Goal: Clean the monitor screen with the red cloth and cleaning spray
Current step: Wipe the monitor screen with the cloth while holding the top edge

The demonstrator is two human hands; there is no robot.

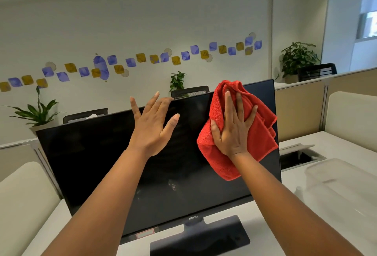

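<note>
The monitor [114,166] is standing on the desk [302,174], its long axis running left to right and its dark screen facing the person. The right hand [232,131], fingers spread flat, is pressing the bunched red cloth [263,133] against the screen's upper right. The left hand [151,127] is hovering spread-fingered near the top edge.

Red cloth [222,149] fluffy terry; monitor screen [106,164] dark, glossy; white desk [302,145] smooth, matt.
</note>
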